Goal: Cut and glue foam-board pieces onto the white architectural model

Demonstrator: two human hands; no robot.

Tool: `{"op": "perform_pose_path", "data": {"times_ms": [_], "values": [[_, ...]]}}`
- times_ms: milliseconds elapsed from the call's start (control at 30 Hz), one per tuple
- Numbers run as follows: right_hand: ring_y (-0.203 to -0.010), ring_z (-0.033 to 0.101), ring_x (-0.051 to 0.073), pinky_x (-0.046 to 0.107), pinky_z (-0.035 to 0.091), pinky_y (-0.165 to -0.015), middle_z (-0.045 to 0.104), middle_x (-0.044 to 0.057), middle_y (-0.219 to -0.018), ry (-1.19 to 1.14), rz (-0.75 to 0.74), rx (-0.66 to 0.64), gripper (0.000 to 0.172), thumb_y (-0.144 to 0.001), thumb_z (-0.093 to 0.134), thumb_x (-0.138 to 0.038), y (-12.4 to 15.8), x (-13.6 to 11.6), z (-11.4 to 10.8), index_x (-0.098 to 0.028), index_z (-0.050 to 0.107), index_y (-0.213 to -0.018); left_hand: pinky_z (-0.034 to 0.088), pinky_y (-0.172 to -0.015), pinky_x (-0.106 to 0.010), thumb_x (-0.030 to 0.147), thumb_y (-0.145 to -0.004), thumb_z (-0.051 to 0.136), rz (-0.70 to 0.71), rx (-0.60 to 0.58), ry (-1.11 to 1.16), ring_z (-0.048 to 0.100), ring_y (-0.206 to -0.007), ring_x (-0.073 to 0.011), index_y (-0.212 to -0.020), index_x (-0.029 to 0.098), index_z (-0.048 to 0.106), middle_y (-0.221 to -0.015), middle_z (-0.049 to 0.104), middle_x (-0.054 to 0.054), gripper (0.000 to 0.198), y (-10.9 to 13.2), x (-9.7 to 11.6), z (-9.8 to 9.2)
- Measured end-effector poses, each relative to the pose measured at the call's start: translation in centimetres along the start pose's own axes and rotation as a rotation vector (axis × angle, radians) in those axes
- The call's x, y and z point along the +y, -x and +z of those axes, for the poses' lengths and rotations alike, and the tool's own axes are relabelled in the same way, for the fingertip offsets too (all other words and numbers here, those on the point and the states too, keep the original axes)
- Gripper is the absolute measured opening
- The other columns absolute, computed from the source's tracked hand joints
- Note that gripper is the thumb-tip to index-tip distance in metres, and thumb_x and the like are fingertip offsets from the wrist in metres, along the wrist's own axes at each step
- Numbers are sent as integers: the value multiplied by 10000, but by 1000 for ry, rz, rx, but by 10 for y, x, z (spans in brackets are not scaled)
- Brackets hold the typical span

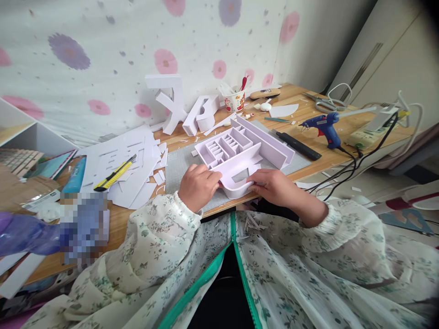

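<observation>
A white foam-board model [245, 146] with small inner partitions lies on a grey cutting mat [178, 167] at the desk's near edge. My left hand [197, 185] grips the model's curved front piece from the left, fingers closed on its edge. My right hand [272, 185] holds the same front piece from the right, fingers pressed against it. Both sleeves are floral fabric.
A yellow utility knife [115, 173] rests on foam-board scraps [132, 157] to the left. A blue glue gun [325, 128], a black knife [298, 146], scissors [324, 105], a power strip [363, 137] and cables lie right. White foam letters [178, 107] and a cup [235, 100] stand behind.
</observation>
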State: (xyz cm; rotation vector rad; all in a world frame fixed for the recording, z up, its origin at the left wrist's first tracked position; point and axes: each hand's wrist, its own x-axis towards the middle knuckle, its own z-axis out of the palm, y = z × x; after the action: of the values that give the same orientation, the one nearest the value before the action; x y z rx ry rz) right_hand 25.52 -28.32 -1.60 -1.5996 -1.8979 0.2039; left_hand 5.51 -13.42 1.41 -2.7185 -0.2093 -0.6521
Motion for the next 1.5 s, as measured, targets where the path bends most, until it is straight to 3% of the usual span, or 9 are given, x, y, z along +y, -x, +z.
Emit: {"op": "perform_pose_path", "data": {"times_ms": [567,867,1500], "values": [[-786,628,209,302,455,-725,710,99,-843,0,20,-18,159,-864,551,-159,-1,1,0,-138,700,-914,331,-641,-337,176,-802,612,26,7,19,546,-674,-194,-786,186,664,-597,616,-3,55,0,-3,3],[-688,574,162,256,423,-668,670,69,-754,17,80,-50,104,-845,587,-141,-3,-6,-5,-132,688,-823,336,-634,-342,153,-789,617,44,32,28,546,-662,-204,-765,177,660,-584,612,-5,55,-1,-3,2],[-675,616,166,254,427,-635,719,67,-775,-21,114,-25,108,-841,600,-171,-2,-4,-3,-157,697,-794,363,-639,-355,114,-787,578,7,-38,58,559,-689,-216,-825,168,647,-652,656,-31,95,1,1,1]]}}
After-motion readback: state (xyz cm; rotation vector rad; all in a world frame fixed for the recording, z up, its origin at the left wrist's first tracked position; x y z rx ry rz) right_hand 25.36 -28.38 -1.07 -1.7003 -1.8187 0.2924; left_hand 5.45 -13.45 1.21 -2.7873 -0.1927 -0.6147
